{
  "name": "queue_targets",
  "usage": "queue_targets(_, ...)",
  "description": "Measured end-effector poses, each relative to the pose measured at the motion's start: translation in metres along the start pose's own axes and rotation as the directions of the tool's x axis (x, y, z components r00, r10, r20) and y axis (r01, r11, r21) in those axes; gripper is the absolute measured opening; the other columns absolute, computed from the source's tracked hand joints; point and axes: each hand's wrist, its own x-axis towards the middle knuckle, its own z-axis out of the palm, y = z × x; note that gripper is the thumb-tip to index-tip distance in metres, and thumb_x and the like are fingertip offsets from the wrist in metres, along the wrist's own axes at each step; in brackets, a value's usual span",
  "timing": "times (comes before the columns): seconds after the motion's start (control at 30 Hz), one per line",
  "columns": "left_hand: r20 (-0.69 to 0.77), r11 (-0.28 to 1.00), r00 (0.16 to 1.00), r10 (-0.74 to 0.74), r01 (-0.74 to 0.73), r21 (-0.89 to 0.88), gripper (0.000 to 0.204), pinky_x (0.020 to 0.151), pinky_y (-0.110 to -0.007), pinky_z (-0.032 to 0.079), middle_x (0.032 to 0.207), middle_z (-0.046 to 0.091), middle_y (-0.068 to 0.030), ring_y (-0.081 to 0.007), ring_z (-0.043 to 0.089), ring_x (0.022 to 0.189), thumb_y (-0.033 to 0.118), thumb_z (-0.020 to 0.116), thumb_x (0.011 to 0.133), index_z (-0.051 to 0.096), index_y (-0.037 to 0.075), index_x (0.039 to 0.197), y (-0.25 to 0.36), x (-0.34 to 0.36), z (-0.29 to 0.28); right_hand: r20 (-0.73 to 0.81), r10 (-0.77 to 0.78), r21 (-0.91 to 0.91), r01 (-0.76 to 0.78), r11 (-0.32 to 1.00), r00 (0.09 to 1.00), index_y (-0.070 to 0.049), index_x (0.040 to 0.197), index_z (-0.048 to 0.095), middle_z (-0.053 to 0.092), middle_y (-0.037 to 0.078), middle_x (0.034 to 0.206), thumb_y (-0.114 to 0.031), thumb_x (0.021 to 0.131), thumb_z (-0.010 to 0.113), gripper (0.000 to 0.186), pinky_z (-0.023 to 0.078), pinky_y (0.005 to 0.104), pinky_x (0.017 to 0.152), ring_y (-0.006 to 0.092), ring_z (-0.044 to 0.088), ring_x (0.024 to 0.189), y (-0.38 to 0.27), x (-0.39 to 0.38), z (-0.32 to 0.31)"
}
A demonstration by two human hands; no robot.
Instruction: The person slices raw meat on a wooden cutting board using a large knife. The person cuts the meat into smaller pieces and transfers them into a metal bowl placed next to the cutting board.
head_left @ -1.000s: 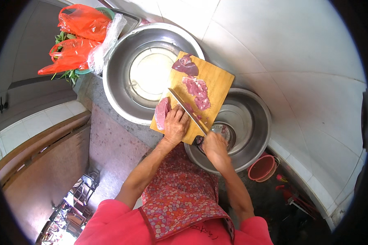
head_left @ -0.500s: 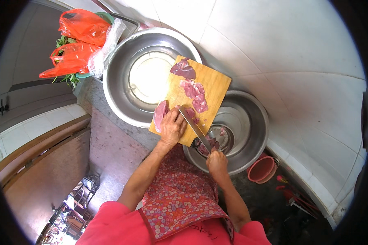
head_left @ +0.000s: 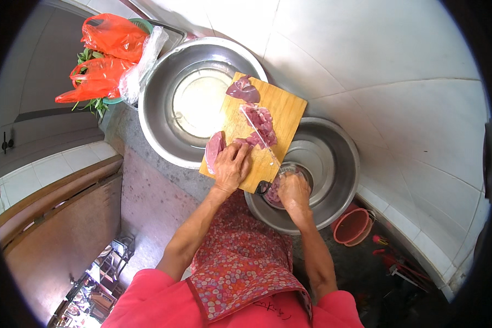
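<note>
A wooden cutting board (head_left: 287,108) lies slanted across the rims of two metal basins. My left hand (head_left: 231,167) presses bent fingers on a piece of raw meat (head_left: 214,150) at the board's near left edge. In my right hand (head_left: 294,191) is a knife (head_left: 261,135), its thin blade seen almost edge-on and pointing up the board, beside the sliced meat (head_left: 265,124). Another dark red meat piece (head_left: 244,90) lies at the far end. Below the right hand, a small metal bowl (head_left: 310,182) holds cut meat, partly hidden by the hand.
The larger basin (head_left: 153,112) stands left of the board, with the second basin (head_left: 341,158) at the right. Red plastic bags (head_left: 115,38) and leafy greens (head_left: 97,106) sit at the far left. A tiled wall (head_left: 410,126) rises on the right, above a red bucket (head_left: 351,225).
The knife has moved up the board, away from my left fingers, its blade turning edge-on to the sliced meat. My right hand has shifted slightly up; my left hand stays at the meat.
</note>
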Motion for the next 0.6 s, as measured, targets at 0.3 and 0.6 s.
queue_targets(0.3, 0.074, 0.999, 0.997, -0.036, 0.035, 0.011, 0.034, 0.081, -0.041, 0.054, 0.113, 0.062, -0.0137, -0.0318, 0.065, 0.098, 0.008, 0.075, 0.077, 0.068, 0.004, 0.110, 0.002, 0.000, -0.003, 0.093, -0.043, -0.087, 0.052, 0.995, 0.995, 0.002, 0.086, 0.067, 0.068, 0.027, 0.078, -0.011, 0.086, 0.061, 0.014, 0.054, 0.0547, 0.074, 0.0446, 0.069, 0.078, 0.021, -0.039, -0.001)
queue_targets(0.6, 0.088, 1.000, 0.996, 0.007, -0.007, -0.006, 0.033, 0.082, -0.042, 0.056, 0.112, 0.063, -0.0120, -0.0326, 0.066, 0.101, 0.006, 0.076, 0.075, 0.069, 0.004, 0.107, 0.004, 0.003, -0.004, 0.008, -0.136, -0.063, 0.136, 0.989, 0.991, 0.001, 0.081, 0.071, 0.070, 0.026, 0.081, -0.007, 0.084, 0.060, 0.014, 0.055, 0.0528, 0.077, 0.0451, 0.070, 0.080, -0.020, 0.008, 0.025)
